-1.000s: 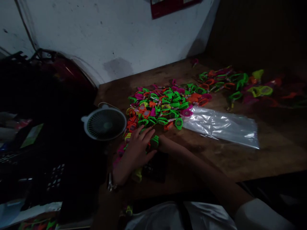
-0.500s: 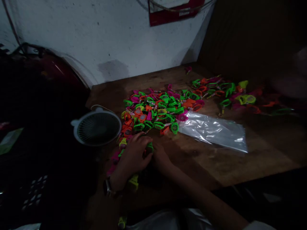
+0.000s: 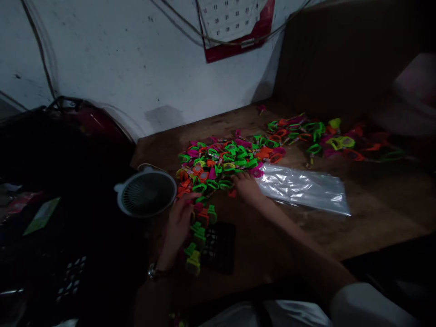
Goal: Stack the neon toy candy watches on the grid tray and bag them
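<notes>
A heap of small plastic toy watches (image 3: 225, 159) in green, orange, pink and yellow lies on the wooden table (image 3: 361, 227). My left hand (image 3: 177, 222) is curled beside a row of green, orange and yellow watches (image 3: 199, 236) that runs back toward me, and its fingers close on the row's far end. My right hand (image 3: 248, 187) reaches to the near edge of the heap; the dim light hides its fingertips among the watches. A watch sits on my left wrist.
A clear plastic bag (image 3: 303, 188) lies flat right of my right hand. A small round white fan (image 3: 146, 194) stands left of the heap. A second scatter of watches (image 3: 306, 129) lies at the back right. A dark flat object (image 3: 221, 247) sits under the row. A calendar (image 3: 235, 27) hangs on the wall.
My right hand has left my left hand and moved forward and right to the heap's edge. My left hand has drawn back slightly, and the row of watches beside it now shows.
</notes>
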Motion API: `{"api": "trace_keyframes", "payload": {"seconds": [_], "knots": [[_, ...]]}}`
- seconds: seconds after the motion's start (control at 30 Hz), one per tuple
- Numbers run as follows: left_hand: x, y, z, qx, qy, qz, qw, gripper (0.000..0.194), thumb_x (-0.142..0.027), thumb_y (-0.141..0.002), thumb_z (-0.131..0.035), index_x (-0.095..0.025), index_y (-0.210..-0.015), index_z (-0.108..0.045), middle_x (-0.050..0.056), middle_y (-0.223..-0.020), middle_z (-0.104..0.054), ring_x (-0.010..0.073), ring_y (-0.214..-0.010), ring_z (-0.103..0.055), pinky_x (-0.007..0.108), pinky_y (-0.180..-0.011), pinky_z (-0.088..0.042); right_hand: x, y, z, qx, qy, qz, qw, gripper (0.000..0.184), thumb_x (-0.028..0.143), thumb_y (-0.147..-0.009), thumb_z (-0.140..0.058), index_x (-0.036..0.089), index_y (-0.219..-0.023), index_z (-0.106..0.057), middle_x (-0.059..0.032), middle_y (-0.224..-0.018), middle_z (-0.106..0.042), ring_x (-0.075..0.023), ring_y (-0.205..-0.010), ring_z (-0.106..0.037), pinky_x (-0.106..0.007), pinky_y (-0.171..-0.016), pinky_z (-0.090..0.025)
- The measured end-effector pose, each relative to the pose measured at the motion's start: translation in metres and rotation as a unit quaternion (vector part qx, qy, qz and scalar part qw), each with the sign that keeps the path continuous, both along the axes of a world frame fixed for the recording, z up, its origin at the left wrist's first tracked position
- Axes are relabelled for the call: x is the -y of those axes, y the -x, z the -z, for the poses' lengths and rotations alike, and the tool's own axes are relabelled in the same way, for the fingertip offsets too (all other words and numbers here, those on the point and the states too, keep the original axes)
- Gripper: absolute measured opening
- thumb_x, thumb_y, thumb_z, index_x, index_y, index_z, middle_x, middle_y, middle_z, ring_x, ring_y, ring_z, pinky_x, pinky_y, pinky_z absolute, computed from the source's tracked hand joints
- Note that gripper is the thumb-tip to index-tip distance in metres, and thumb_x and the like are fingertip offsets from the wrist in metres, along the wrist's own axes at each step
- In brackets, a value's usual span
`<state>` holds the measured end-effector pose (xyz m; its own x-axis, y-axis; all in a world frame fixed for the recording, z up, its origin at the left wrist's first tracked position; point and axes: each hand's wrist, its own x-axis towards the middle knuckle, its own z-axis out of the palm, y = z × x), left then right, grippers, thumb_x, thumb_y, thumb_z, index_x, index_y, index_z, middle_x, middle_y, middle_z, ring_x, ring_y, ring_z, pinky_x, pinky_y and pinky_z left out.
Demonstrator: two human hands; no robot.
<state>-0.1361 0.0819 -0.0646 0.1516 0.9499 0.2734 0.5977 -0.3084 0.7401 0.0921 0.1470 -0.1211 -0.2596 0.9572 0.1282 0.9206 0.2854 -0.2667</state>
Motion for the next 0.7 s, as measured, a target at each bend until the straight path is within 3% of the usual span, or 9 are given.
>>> {"api": "trace_keyframes", "payload": {"seconds": [0.1,0.2,0.3,0.33,0.4,0.47,0.5,0.57,0.7], "knots": [[0.007,0.008,-0.012,0.031,-0.005,-0.015,0.999,0.026,-0.025,-0.09,-0.041,-0.022,-0.108,-0.06,0.003,-0.113,-0.064,0.0184,-0.107,-0.058,0.036,-0.097,-0.044,-0.009,-0.01,-0.001,0.058,0.016,0.009,0.998,0.025,0.006,-0.086,-0.044,0.009,-0.098,-0.066,-0.0197,-0.101,-0.064,-0.031,-0.104,-0.052,-0.041,-0.086,-0.04],[0.024,0.015,-0.018,-0.063,-0.049,0.042,0.996,0.023,-0.023,-0.091,-0.045,-0.026,-0.108,-0.06,0.001,-0.115,-0.063,0.0174,-0.113,-0.054,0.039,-0.102,-0.04,-0.003,-0.013,-0.001,0.043,0.01,0.0,0.999,0.024,0.006,-0.087,-0.043,0.011,-0.097,-0.065,-0.0182,-0.102,-0.063,-0.0284,-0.101,-0.054,-0.039,-0.087,-0.039],[0.048,0.021,-0.012,-0.181,-0.078,0.076,0.977,0.026,-0.024,-0.088,-0.051,-0.028,-0.113,-0.055,0.001,-0.122,-0.06,0.0198,-0.123,-0.046,0.045,-0.107,-0.034,0.022,-0.012,0.0,-0.168,0.009,0.021,0.986,0.019,0.013,-0.086,-0.048,0.011,-0.099,-0.062,-0.0142,-0.096,-0.064,-0.0232,-0.087,-0.059,-0.035,-0.08,-0.044],[0.057,0.022,-0.007,-0.214,-0.079,0.076,0.971,0.029,-0.025,-0.087,-0.054,-0.028,-0.116,-0.053,0.002,-0.125,-0.058,0.0214,-0.125,-0.043,0.048,-0.108,-0.032,0.036,-0.009,0.002,-0.285,0.023,0.03,0.958,0.017,0.018,-0.086,-0.051,0.012,-0.099,-0.061,-0.0117,-0.093,-0.065,-0.0215,-0.083,-0.06,-0.032,-0.076,-0.046],[0.072,0.021,0.003,-0.271,-0.079,0.061,0.957,0.037,-0.027,-0.085,-0.057,-0.027,-0.121,-0.049,0.004,-0.13,-0.055,0.0248,-0.129,-0.04,0.053,-0.109,-0.028,0.068,0.005,0.008,-0.501,0.085,0.036,0.86,0.019,0.028,-0.083,-0.058,0.014,-0.095,-0.06,-0.007,-0.088,-0.066,-0.0197,-0.079,-0.061,-0.03,-0.072,-0.048],[0.083,0.016,0.013,-0.301,-0.088,0.027,0.949,0.038,-0.026,-0.085,-0.056,-0.025,-0.122,-0.048,0.006,-0.131,-0.054,0.0264,-0.129,-0.039,0.056,-0.109,-0.026,0.101,0.026,0.019,-0.614,0.177,0.019,0.769,0.019,0.032,-0.079,-0.062,0.016,-0.09,-0.062,-0.0044,-0.085,-0.067,-0.0195,-0.079,-0.063,-0.029,-0.071,-0.05],[0.087,0.013,0.017,-0.305,-0.096,0.007,0.947,0.037,-0.024,-0.085,-0.055,-0.025,-0.121,-0.048,0.007,-0.131,-0.054,0.0266,-0.129,-0.039,0.056,-0.108,-0.026,0.114,0.038,0.025,-0.63,0.209,0.019,0.747,0.019,0.033,-0.077,-0.064,0.016,-0.087,-0.063,-0.0038,-0.082,-0.067,-0.0197,-0.077,-0.063,-0.03,-0.07,-0.05],[0.09,0.005,0.023,-0.303,-0.113,-0.028,0.946,0.036,-0.02,-0.086,-0.052,-0.023,-0.122,-0.048,0.008,-0.131,-0.054,0.0264,-0.129,-0.04,0.054,-0.107,-0.028,0.132,0.061,0.036,-0.625,0.224,0.04,0.746,0.02,0.033,-0.074,-0.068,0.017,-0.085,-0.066,-0.0042,-0.081,-0.068,-0.0209,-0.076,-0.063,-0.031,-0.071,-0.051],[0.091,-0.003,0.03,-0.304,-0.117,-0.057,0.944,0.044,-0.019,-0.085,-0.051,-0.023,-0.129,-0.044,0.008,-0.134,-0.052,0.0266,-0.131,-0.037,0.052,-0.108,-0.027,0.134,0.09,0.05,-0.557,0.12,0.054,0.82,0.015,0.024,-0.075,-0.064,0.019,-0.088,-0.068,-0.0071,-0.089,-0.069,-0.0223,-0.08,-0.064,-0.033,-0.073,-0.051]]}}
